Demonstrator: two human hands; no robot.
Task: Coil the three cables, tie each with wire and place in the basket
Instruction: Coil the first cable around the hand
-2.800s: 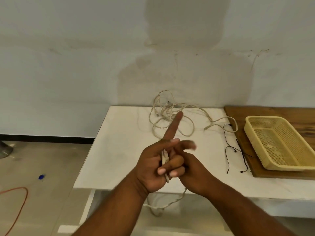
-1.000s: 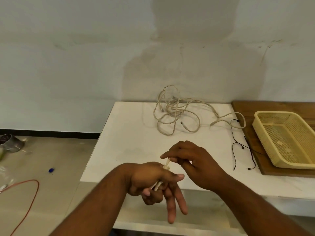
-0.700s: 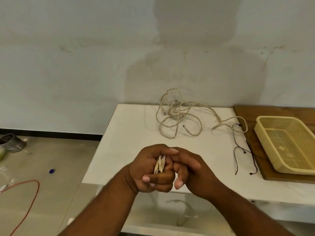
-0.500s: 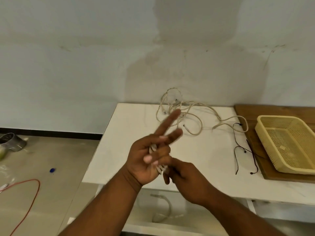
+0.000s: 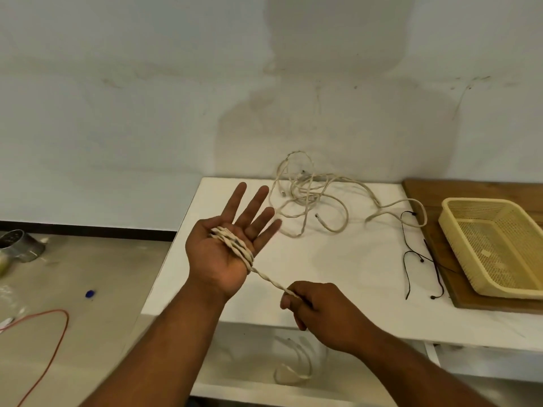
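We note the left hand (image 5: 217, 259) with fingers straight and spread; the twisted cable (image 5: 235, 246) is wound across the palm below them. The right hand (image 5: 323, 312) pinches its tail between thumb and forefinger. We judge the cable light, limp and springy: hold tension, grip near the coil.

Left hand (image 5: 219, 254) is palm up over the table (image 5: 338, 268) edge, fingers straight, with cable (image 5: 235, 248) wound several turns across the palm. Right hand (image 5: 320, 311) pinches the taut run just below. Tangle (image 5: 305, 198) lies at the back, black wires (image 5: 411, 254) to its right, basket (image 5: 458, 230) on the board (image 5: 423, 195).
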